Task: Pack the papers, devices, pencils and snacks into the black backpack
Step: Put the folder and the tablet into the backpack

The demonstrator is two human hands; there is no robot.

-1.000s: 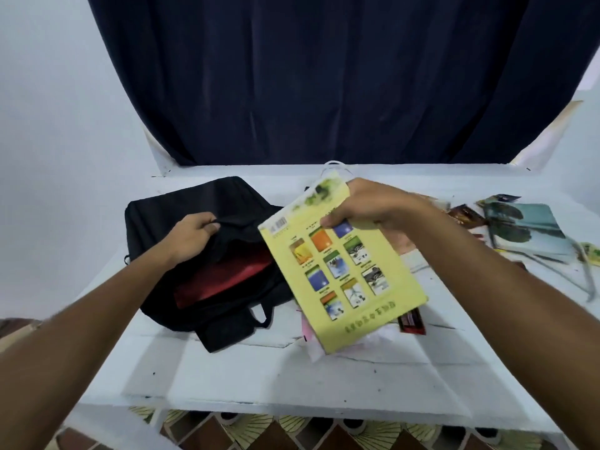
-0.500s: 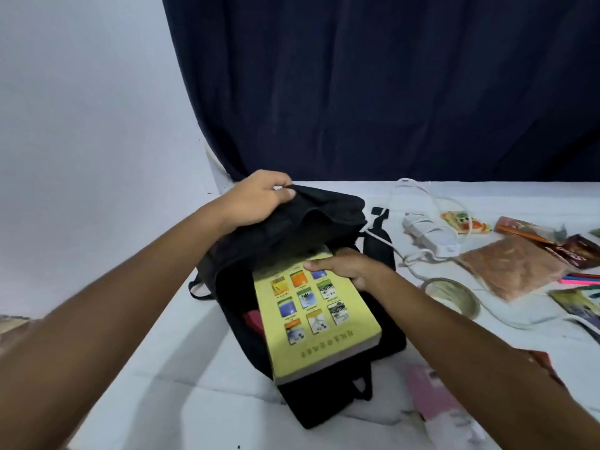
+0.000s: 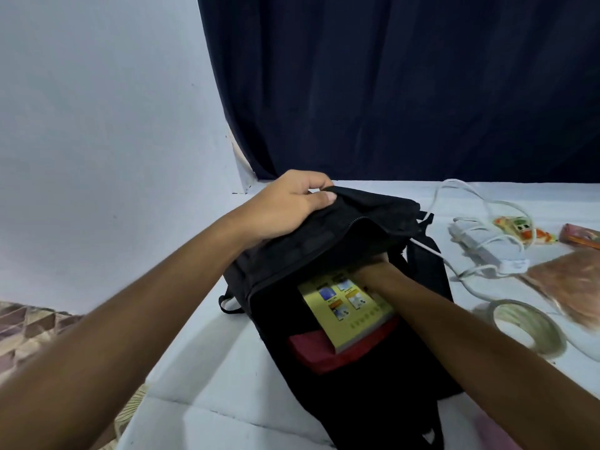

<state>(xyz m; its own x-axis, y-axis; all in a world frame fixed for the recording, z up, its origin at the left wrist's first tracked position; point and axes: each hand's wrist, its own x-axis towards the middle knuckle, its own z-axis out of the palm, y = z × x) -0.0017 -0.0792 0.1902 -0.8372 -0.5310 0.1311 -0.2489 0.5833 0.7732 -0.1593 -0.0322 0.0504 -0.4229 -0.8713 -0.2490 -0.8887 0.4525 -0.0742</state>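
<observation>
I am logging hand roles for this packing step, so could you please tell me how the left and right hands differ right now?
The left hand is in full view, gripping the black backpack by its top flap; the right hand is mostly hidden inside the opening. The left hand holds fabric up, while the right hand is on the yellow book, which is partly inside. Both work on the backpack.

Navy curtain (image 3: 389,86), pale wall (image 3: 97,125)

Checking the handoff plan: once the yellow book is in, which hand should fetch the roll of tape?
Right. The tape roll lies on that side, and the left hand grips the backpack flap open.
</observation>
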